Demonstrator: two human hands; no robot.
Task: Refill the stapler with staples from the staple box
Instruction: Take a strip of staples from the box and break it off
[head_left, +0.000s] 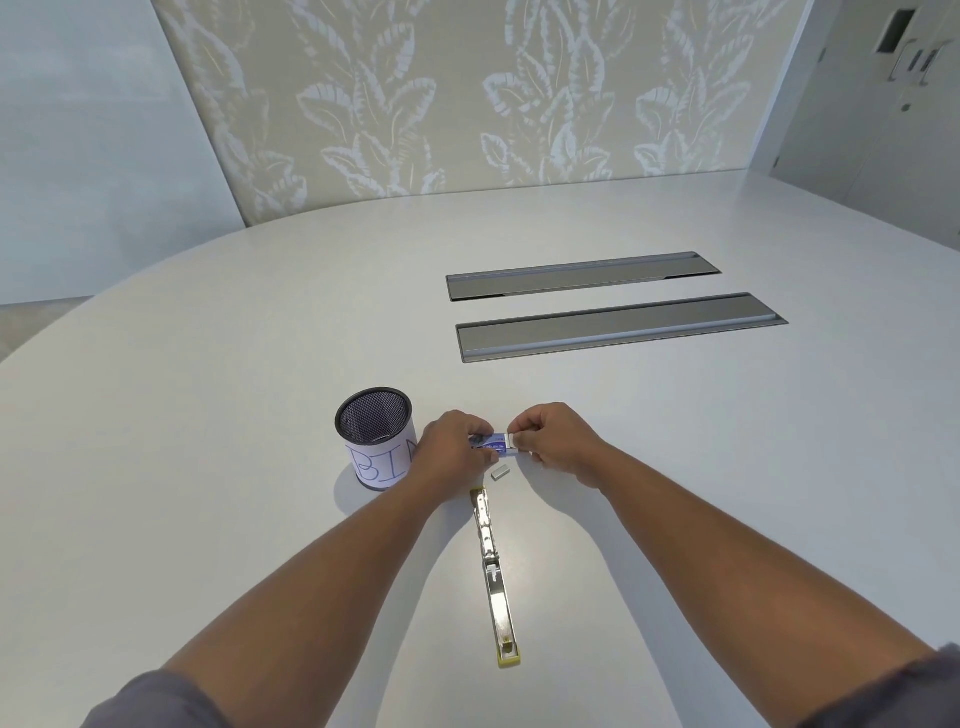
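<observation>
Beyond the opened chrome stapler (493, 571), your left hand (452, 449) grips the small blue staple box (493, 443), right hand (556, 441) fingers pinching its white end; next, likely draw a strip.

A white paper label (383, 460) wrapped round the black mesh cup (373, 415) bears hand-drawn letters reading "BIN", the last partly hidden; the blue staple box (491, 443) carries print too small to read.
</observation>
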